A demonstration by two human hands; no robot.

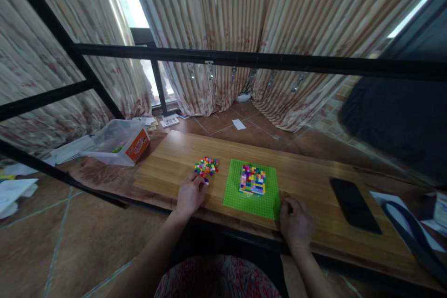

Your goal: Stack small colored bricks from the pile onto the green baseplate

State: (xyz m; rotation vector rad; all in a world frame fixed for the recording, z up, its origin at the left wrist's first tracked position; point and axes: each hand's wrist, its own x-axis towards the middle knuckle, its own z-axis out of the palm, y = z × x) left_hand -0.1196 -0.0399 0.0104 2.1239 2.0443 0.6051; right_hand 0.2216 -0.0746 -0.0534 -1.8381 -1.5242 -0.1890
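Note:
A green baseplate (237,195) lies on a wooden board (167,163), with a block of many-coloured small bricks (252,179) built on its middle. To its left sits a loose pile of small coloured bricks (206,166). My left hand (190,194) rests just below that pile, fingers curled around a small purple and white piece at its fingertips. My right hand (296,221) lies on the board at the baseplate's near right corner, fingers curled and touching the plate's edge.
A black phone (354,204) lies on the board to the right. A clear plastic box with an orange label (120,142) stands at the left on the tiled floor. Black metal bars (244,59) cross in front of curtains. A dark strap (412,230) lies far right.

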